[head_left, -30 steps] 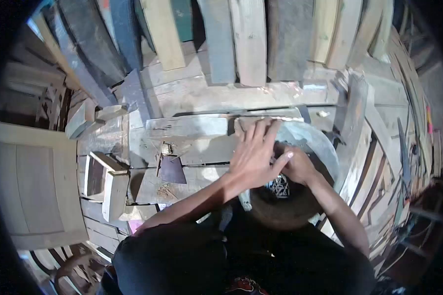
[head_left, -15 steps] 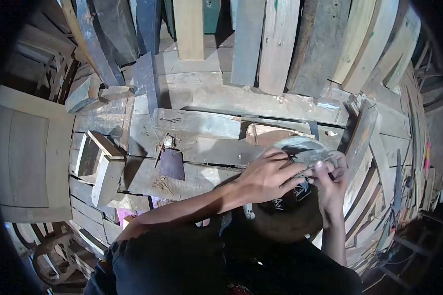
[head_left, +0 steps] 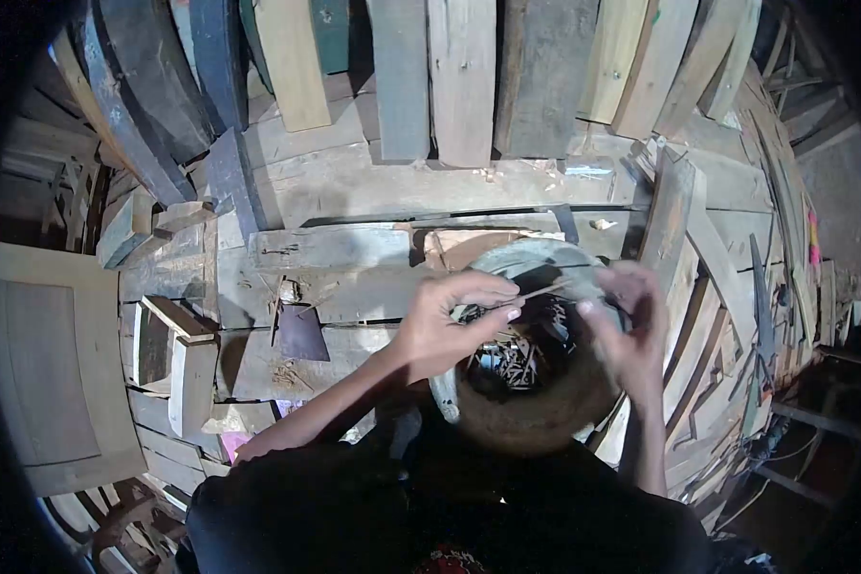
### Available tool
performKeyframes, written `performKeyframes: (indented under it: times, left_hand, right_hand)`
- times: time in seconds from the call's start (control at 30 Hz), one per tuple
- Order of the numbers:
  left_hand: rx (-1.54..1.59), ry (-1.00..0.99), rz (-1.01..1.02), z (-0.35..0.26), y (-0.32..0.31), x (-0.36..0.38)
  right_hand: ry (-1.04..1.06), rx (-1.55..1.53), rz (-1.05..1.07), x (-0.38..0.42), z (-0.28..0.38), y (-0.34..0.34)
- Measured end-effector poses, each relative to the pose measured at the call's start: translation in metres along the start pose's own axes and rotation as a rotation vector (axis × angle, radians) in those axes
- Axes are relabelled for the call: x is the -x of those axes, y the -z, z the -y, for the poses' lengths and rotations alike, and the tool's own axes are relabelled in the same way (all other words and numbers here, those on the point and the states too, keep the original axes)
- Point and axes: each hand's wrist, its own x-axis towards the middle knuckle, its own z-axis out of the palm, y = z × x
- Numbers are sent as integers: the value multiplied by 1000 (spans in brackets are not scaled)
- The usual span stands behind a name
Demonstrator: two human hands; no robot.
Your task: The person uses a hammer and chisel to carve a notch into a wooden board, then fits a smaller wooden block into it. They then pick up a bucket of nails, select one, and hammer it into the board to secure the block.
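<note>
My left hand (head_left: 454, 320) pinches a thin nail (head_left: 542, 292) between thumb and fingers, its free end pointing right. Below it is a round, worn container (head_left: 536, 426) with a pale rim, close to my body. Several loose nails (head_left: 515, 368) and small metal bits lie inside it, partly in shadow. My right hand (head_left: 631, 320) is over the container's right side, slightly blurred. Its thumb and fingers are apart, and no object shows between them.
Boards (head_left: 464, 86) stand in a row at the back. A small wooden frame (head_left: 193, 383) and a dark square piece (head_left: 302, 333) are on the left of the plank bench (head_left: 354, 368). A handsaw-like blade (head_left: 761, 306) and wood strips (head_left: 708, 359) lie right.
My hands, earlier close together, have drawn apart. The nail now shows in my left hand, and the container's contents are more visible. The camera view has shifted right.
</note>
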Motion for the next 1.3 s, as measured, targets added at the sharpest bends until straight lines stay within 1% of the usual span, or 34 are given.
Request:
performKeyframes:
  times: [0.03,0.07,0.13,0.17,0.27,0.3,0.33,0.37,0.4,0.43,0.47,0.5,0.53,0.6,0.63,0.67,0.73,0.77,0.8,0.83,0.87,0.9,0.93,0.97,1.0,1.03,1.07,1.1,1.17,1.2,1.27,1.3]
  left_hand:
    - [114,96,-26,0,-3,0]
    - [72,66,-14,1,-4,1]
    - [-15,1,14,5,0,3]
    - [-62,23,23,-3,3,1]
    - [-51,79,-33,-8,17,-3]
    - [-34,20,-109,-4,21,-4]
    - [-16,-40,-186,0,27,-5]
    - [155,90,-225,3,37,-3]
    - [101,115,-212,5,52,-6]
    - [189,86,-268,6,57,-9]
    - [319,185,-405,-10,54,-13]
    - [325,216,-410,-14,57,-15]
    - [333,246,-417,-15,67,-14]
    - [170,367,-252,-9,86,-9]
    - [38,489,-318,-7,72,-3]
    - [-7,626,-133,-3,78,2]
    - [-84,888,119,-1,71,10]
    - [-178,824,218,-2,63,18]
    - [-271,757,310,-5,53,23]
    - [-258,658,258,-12,41,22]
    - [-250,635,261,-12,39,23]
    - [-245,613,269,-8,42,24]
    - [-242,593,278,-2,47,26]
    - [-208,608,309,4,56,25]
    - [-83,653,286,9,64,31]
    - [40,698,264,14,73,41]
    - [166,743,242,17,78,42]
    - [208,725,275,11,79,40]
    - [333,639,215,-2,71,38]
    - [377,623,266,-8,64,25]
    - [467,593,368,-20,49,0]
    - [417,512,480,-25,34,-17]
  right_hand:
    - [5,13,-56,-2,2,8]
    - [18,60,-55,-8,-8,23]
    - [-72,68,-73,-11,-27,42]
    - [-48,180,-56,-11,-25,48]
    - [-202,512,52,-8,-41,67]
    - [-342,426,150,-6,-40,71]
    - [-359,439,174,0,-51,73]
    - [-360,395,162,7,-60,71]
    - [-359,350,149,12,-69,68]
    - [-389,276,155,14,-79,65]
    - [-421,200,155,17,-84,62]
    - [-476,164,63,22,-80,56]
    - [-498,163,24,27,-94,56]
    - [-551,94,67,29,-69,57]
    - [-542,148,86,35,-98,63]
    - [-494,84,141,33,-86,64]
    - [-522,52,139,37,-74,67]
    - [-525,87,133,36,-80,67]
    - [-487,60,119,38,-88,65]
    - [-444,33,106,38,-95,61]
    - [-399,6,96,37,-97,57]
    - [-413,-54,37,35,-82,53]
    - [-370,27,-91,34,-78,46]
    - [-314,-18,-85,34,-85,45]
    - [-261,-64,-76,34,-90,45]
    - [-234,-113,-53,37,-90,48]
    - [-260,-133,-43,37,-89,54]
    - [-292,-150,-30,37,-88,64]
    - [-337,-127,-29,34,-74,90]
    - [-282,-160,-91,32,-59,102]
    - [-238,-268,-208,26,-48,133]
    - [-317,-256,-237,26,-41,155]
